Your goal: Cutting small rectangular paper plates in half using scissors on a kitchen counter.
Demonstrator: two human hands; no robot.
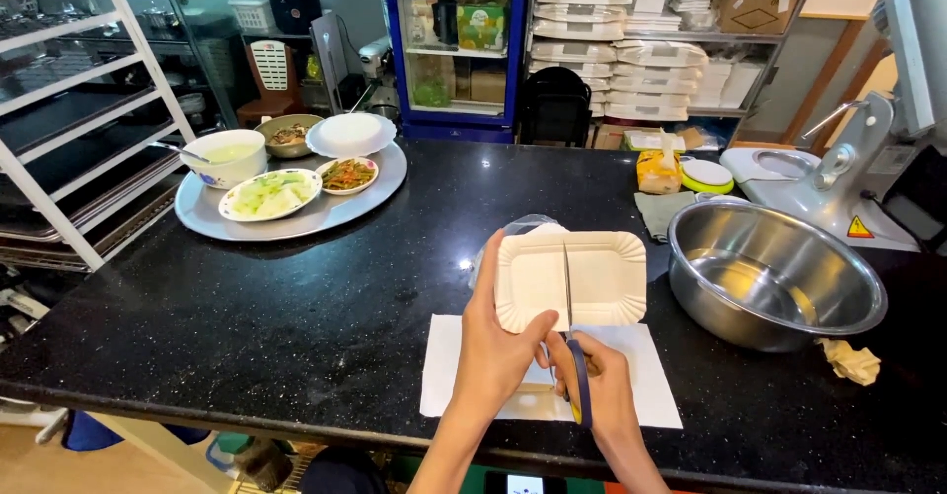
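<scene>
My left hand (498, 346) grips the near left edge of a white rectangular paper tray (612, 282), held just above a white sheet of paper (646, 376) on the black counter. In my right hand (604, 395) are blue-handled scissors (570, 307), whose blades lie across the middle of the tray, pointing away from me. A clear plastic wrapper (518, 226) shows behind the tray's far left corner.
A large steel bowl (779, 277) stands right of the tray, with a crumpled paper scrap (852, 361) beside it. A round metal serving tray (212, 220) with several dishes of food sits at the far left. A stand mixer (838, 174), a tissue pack and shelves line the back.
</scene>
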